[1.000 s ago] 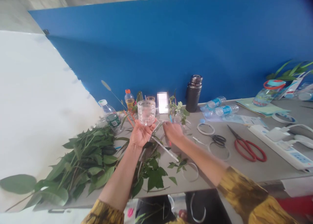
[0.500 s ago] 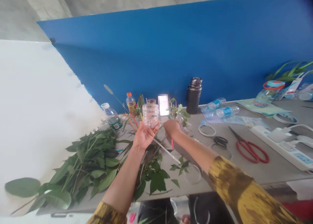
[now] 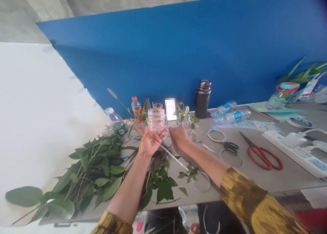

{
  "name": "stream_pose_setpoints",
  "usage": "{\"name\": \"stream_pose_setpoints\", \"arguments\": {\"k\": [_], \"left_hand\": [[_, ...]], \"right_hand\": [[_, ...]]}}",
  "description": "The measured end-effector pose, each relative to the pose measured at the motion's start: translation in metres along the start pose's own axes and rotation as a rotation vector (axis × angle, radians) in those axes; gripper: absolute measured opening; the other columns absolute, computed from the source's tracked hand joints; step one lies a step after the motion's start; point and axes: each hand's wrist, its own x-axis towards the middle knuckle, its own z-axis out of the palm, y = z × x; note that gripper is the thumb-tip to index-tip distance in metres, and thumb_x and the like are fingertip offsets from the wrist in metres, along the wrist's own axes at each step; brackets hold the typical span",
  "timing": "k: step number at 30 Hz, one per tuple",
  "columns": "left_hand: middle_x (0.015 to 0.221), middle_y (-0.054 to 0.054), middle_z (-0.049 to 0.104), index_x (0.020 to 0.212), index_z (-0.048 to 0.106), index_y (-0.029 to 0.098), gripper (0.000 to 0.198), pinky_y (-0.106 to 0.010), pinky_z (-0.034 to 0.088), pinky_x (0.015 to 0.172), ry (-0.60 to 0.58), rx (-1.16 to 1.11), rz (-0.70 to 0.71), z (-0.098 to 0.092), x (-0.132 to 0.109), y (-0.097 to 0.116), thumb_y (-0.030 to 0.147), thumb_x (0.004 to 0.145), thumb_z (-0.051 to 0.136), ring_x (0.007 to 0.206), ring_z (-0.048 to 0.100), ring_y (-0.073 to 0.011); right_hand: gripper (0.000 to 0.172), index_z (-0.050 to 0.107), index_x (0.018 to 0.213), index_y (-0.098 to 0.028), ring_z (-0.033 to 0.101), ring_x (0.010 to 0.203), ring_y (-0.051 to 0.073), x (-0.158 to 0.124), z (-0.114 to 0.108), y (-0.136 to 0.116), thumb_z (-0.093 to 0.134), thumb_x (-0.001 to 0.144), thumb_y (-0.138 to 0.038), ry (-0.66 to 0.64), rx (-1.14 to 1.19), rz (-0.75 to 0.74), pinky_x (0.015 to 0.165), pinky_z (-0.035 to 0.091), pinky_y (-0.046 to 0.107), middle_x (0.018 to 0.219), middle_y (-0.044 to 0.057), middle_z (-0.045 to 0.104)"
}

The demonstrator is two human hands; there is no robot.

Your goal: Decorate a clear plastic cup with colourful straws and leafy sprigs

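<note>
My left hand [image 3: 152, 141] is wrapped from below around a clear ribbed plastic container [image 3: 156, 119], which looks like a cut bottle piece, and holds it up above the table. Just to its right is my right hand [image 3: 178, 135], with its fingers pinched together; what they hold is too small to make out. A pale flat strip [image 3: 175, 158] slants down to the right below the hands. Under my wrists lie leafy cuttings [image 3: 163, 186]. Behind the right hand, a small clear vessel [image 3: 187, 122] holds green sprigs.
A heap of leafy branches [image 3: 94, 172] covers the table's left. Bottles [image 3: 119, 123] and a lit screen [image 3: 171, 109] stand behind. To the right are a black flask [image 3: 202, 99], tape roll [image 3: 216, 135], black scissors [image 3: 230, 147], red-handled scissors [image 3: 264, 155] and a power strip [image 3: 293, 154].
My right hand has shifted slightly left, closer to the container. The left hand and container have barely moved. A short white strip beside the right forearm now shows more fully.
</note>
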Motion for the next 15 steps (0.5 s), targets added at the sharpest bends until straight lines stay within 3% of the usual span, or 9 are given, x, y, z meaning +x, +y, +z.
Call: {"name": "stream_pose_setpoints", "arguments": {"k": [4,8,12,15], "left_hand": [[0.104,-0.011,0.077,0.114,0.071,0.016,0.043,-0.03,0.059,0.069,0.031,-0.01,0.015,0.0,0.001,0.002,0.045,0.084,0.079,0.089,0.075,-0.0239],[0.1,-0.012,0.077,0.117,0.07,0.015,0.044,-0.031,0.059,0.071,0.071,-0.022,0.013,-0.002,0.001,0.004,0.048,0.088,0.073,0.093,0.075,-0.0252],[0.1,-0.012,0.077,0.118,0.07,0.015,0.047,-0.032,0.06,0.073,0.042,-0.04,0.025,-0.004,0.0,0.004,0.05,0.087,0.074,0.094,0.075,-0.0255],[0.104,-0.01,0.078,0.114,0.071,0.017,0.045,-0.035,0.06,0.079,0.025,-0.025,0.045,-0.004,0.0,0.002,0.049,0.084,0.078,0.096,0.075,-0.0255]], "right_hand": [[0.03,0.069,0.119,-0.016,0.068,0.114,0.033,-0.015,-0.009,0.004,0.048,0.099,-0.016,0.073,0.023,-0.033,0.084,0.053,0.037,0.123,0.02,0.07],[0.026,0.076,0.103,-0.021,0.071,0.099,0.026,-0.027,-0.015,0.021,0.052,0.101,-0.029,0.042,0.096,-0.132,0.077,0.048,0.03,0.108,0.01,0.075],[0.027,0.077,0.096,-0.017,0.067,0.081,0.018,-0.029,-0.01,0.042,0.056,0.098,-0.032,0.027,0.503,-0.196,0.071,0.044,0.025,0.088,0.005,0.076],[0.026,0.078,0.098,-0.015,0.063,0.072,0.015,-0.028,-0.005,0.05,0.059,0.094,-0.033,-0.042,0.799,-0.215,0.067,0.044,0.024,0.084,0.004,0.076]]}}
